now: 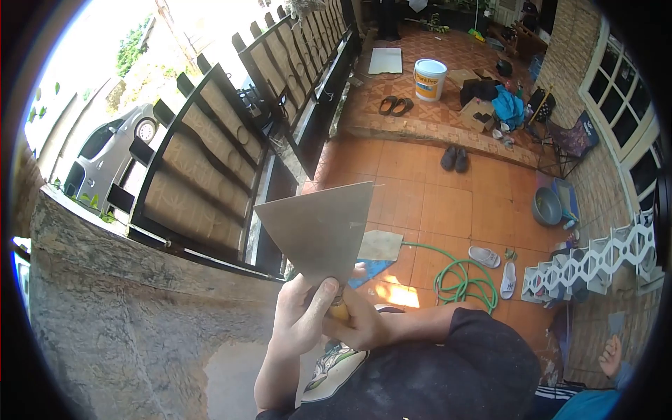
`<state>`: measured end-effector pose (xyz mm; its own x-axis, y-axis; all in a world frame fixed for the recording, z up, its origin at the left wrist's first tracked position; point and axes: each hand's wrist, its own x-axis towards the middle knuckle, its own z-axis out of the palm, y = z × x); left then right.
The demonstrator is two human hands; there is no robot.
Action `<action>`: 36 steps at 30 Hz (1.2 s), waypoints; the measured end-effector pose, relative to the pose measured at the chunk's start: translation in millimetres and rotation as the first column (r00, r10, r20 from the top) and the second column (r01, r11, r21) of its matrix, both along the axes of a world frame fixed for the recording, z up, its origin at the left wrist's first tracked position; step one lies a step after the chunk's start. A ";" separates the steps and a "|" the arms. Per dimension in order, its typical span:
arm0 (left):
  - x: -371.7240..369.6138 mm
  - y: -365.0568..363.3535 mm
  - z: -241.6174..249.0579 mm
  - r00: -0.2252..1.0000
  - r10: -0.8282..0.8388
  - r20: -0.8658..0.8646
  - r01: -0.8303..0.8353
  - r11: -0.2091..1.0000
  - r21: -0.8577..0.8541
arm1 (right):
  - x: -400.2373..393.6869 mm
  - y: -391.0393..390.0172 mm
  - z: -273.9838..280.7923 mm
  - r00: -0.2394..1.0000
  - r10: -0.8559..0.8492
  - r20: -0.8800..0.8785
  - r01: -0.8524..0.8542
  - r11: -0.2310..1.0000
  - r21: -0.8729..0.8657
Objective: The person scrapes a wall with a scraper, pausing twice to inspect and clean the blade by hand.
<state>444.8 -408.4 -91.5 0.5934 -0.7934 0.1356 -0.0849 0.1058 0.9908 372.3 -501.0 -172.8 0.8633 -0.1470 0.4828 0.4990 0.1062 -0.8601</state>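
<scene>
I hold a putty knife with a wide, flat metal blade (318,227) that points up and away from me, and its short wooden handle (339,308) shows between my hands. My right hand (362,323) is wrapped round the handle. At the blade's narrow base, my left hand (297,315) is closed with its thumb laid across the front, and its other fingers are partly hidden behind the metal. Left of my hands stands a rough grey wall (140,315) with a smoother, paler patch (241,378) low down.
A dark slatted gate (203,154) runs along the left. A green hose (465,280) and sandals (484,257) lie on the orange tiles. Beyond a step stands a white bucket (430,78). White metalwork (588,259) stands at right. Another person's hand (610,355) shows at lower right.
</scene>
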 end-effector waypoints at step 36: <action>-209.1 254.8 -36.0 -0.702 -0.400 0.589 -0.229 -0.656 -0.719 | 19.4 304.6 44.6 -0.597 0.622 -0.506 -0.792 -0.559 0.247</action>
<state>235.8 -153.6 -127.5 -0.1431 0.1958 0.9701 0.7033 -0.6695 0.2389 391.6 -196.4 -128.2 -0.4613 0.8841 -0.0744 -0.2707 -0.2201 -0.9371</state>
